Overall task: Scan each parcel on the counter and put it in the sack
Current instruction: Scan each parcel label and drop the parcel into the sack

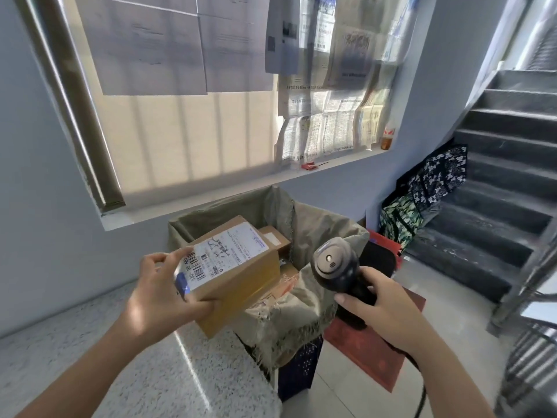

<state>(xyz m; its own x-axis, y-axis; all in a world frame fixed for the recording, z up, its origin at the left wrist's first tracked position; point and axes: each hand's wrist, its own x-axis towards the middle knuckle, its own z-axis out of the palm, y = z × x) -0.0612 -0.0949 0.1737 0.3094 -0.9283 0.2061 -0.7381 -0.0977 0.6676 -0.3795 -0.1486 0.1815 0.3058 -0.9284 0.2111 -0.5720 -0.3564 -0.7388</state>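
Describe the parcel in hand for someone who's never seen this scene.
Below the big papered window stands an open olive sack with boxes inside. At its near rim, the left hand holds a brown cardboard parcel. Unlike those boxes, it is lifted, beside the black scanner, with a big white barcode label on top.
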